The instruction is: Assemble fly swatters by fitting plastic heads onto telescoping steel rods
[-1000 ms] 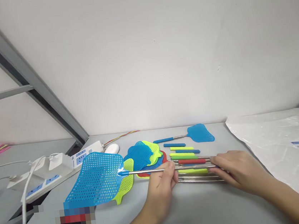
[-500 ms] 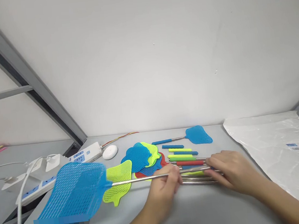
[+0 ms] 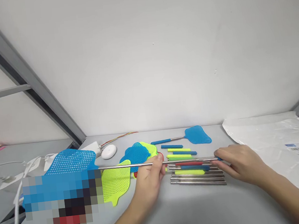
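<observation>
Evidently, one finished blue swatter (image 3: 197, 135) lies on the table (image 3: 177, 213), right of the frame's middle near the wall, its head, short steel shaft and blue grip (image 3: 161, 142) joined. A second one, the held swatter (image 3: 74, 160), spans the frame from lower left to centre right, its blue head already on a long steel shaft (image 3: 128, 165). The left hand (image 3: 151, 173) pinches that shaft near its middle, and the right hand (image 3: 236, 159) is closed on its right end. A bit of blue shows beside the right fingers, perhaps a grip; they cover most of it, so I cannot tell whether it is fully on. The rest is in pieces: loose heads (image 3: 117, 182) overlapping left of centre, coloured grips (image 3: 179, 150) lined up at centre right, and bare rods (image 3: 198, 182) below them, none visibly fixed to a head.
</observation>
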